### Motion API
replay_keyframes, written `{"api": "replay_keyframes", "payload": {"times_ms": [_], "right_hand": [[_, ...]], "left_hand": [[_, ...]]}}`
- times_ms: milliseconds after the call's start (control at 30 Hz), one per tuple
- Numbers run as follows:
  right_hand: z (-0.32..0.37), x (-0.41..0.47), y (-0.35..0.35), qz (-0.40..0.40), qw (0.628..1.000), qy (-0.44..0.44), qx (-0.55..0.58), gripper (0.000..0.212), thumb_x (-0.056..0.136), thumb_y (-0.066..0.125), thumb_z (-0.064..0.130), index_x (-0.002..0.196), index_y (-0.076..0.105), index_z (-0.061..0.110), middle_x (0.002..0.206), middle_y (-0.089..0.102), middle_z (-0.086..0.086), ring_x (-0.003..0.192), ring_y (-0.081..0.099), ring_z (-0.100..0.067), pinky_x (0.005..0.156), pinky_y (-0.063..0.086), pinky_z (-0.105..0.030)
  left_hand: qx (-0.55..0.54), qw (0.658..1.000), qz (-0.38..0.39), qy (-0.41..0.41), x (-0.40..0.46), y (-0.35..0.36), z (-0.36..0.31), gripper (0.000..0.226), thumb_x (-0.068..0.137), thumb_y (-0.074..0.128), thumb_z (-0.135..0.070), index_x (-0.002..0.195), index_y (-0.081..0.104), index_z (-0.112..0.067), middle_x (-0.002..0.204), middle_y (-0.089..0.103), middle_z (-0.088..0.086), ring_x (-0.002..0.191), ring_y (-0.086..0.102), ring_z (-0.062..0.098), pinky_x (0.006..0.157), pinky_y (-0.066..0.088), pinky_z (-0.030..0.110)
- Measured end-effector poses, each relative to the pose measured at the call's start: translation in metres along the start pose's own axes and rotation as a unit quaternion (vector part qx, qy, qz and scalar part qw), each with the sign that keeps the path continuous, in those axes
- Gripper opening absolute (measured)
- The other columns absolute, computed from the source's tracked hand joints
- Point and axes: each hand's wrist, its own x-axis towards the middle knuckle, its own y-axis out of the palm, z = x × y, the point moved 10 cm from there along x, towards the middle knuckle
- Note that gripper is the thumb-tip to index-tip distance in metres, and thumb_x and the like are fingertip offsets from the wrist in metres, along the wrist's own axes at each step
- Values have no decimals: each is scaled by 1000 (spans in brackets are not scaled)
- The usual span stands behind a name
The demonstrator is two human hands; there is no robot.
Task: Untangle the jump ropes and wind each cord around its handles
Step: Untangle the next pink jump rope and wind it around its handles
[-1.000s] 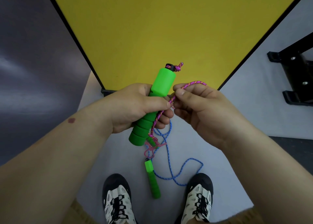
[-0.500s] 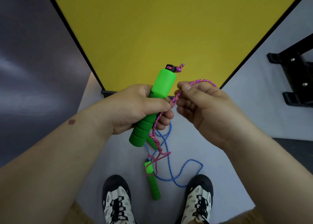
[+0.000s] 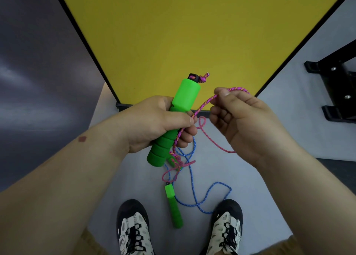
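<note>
Between hands: braided pink cord.

Just one view here, shot from a head-worn wide-angle cam that's pointed forward and steeply down. Both hands are caught up close mid-frame, with the floor and the shoes seen straight below and the yellow counter stretched across the top by the lens.

- The left hand covered the middle of the green handle.
- The pink cord disappeared behind the right hand.
- Both shoes were cut by the bottom edge.
</note>
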Motion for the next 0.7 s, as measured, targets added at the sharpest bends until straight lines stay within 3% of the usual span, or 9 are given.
{"api": "replay_keyframes", "payload": {"times_ms": [167, 533, 700], "right_hand": [[-15, -9, 24, 99, 993, 28, -65, 9, 95, 62, 13, 92, 69, 8, 75, 69, -4, 72, 61, -14, 70, 52, -26], [5, 0, -6, -27, 999, -28, 2, 8, 95, 64, 11, 97, 70, 7, 78, 64, -3, 70, 60, -15, 71, 54, -27], [-3, -3, 4, 10, 1000, -2, -6, 8, 94, 66, 16, 94, 68, 8, 75, 65, -3, 67, 61, -14, 69, 53, -27]], "left_hand": [[0, 1000, 1, -5, 0, 2, 0, 4, 94, 60, -3, 91, 62, -4, 76, 69, 10, 65, 63, 19, 66, 56, 34], [4, 1000, -2, -9, 0, 0, 1, 7, 95, 59, -3, 90, 61, -7, 78, 69, 12, 67, 63, 21, 67, 57, 34], [4, 1000, -2, -8, 0, 1, 0, 8, 95, 58, -1, 89, 60, -6, 78, 68, 12, 67, 61, 21, 67, 56, 34]]}}
